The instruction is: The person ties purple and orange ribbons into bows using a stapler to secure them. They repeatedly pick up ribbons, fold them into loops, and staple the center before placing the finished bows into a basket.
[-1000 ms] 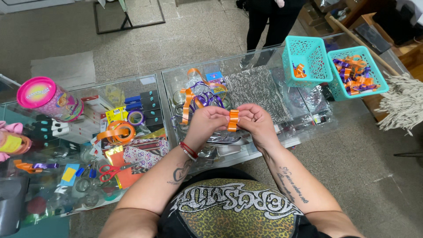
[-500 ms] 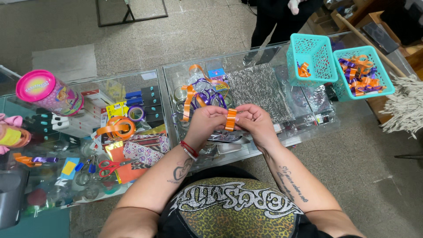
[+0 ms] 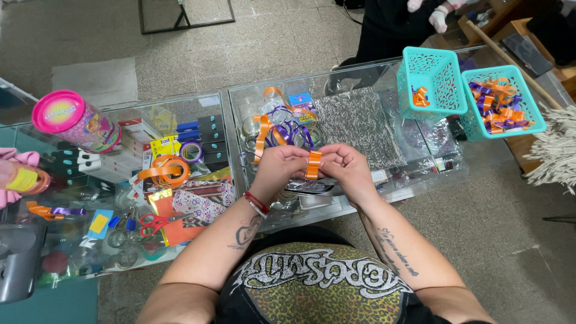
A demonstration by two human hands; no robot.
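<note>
My left hand (image 3: 277,166) and my right hand (image 3: 344,165) meet over the glass counter (image 3: 234,99), both pinching a small folded loop of orange ribbon (image 3: 312,164) between their fingertips. Just beyond the hands lies a loose tangle of orange and purple ribbon (image 3: 277,129). A red bracelet sits on my left wrist. Parts of the loop are hidden by my fingers.
Two teal baskets stand at the right: one (image 3: 431,84) with a single orange bow, one (image 3: 503,102) with several bows. A grey patterned sheet (image 3: 359,125) lies ahead. Orange ribbon rolls (image 3: 165,170), red scissors (image 3: 157,222) and a pink-lidded tube (image 3: 75,122) lie left. Another person (image 3: 390,24) stands opposite.
The hands stay together on the orange loop, with only small finger shifts. The view has tilted slightly, so the counter appears a little lower in the frame.
</note>
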